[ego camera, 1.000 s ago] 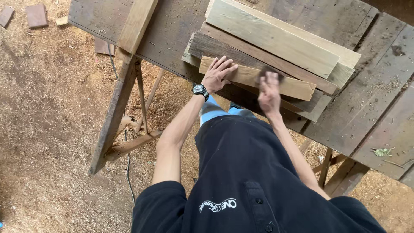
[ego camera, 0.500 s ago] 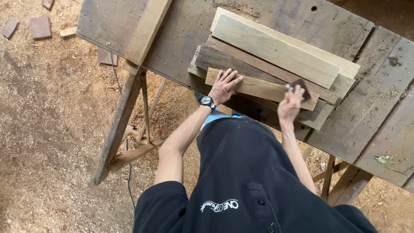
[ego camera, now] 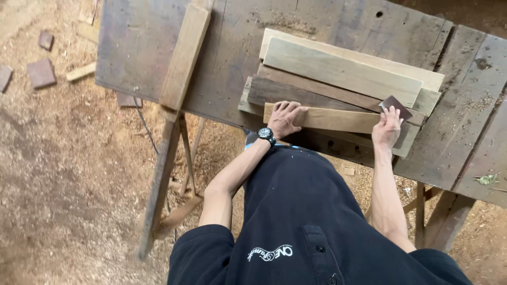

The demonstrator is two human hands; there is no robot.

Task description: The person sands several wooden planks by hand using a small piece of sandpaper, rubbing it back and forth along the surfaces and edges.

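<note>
A stiff, light wooden strip was pinned flat by the left hand; dark sandpaper was pinched at its end by the right hand.

Boards stacked on workbench, nearest plank on top. Left hand on its left end, right hand with sandpaper at right end.

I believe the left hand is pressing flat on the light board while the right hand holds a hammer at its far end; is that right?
Not quite. The head view shows the right hand holding a small dark sheet, apparently sandpaper, not a hammer. The left hand does press flat on the light board.
</note>
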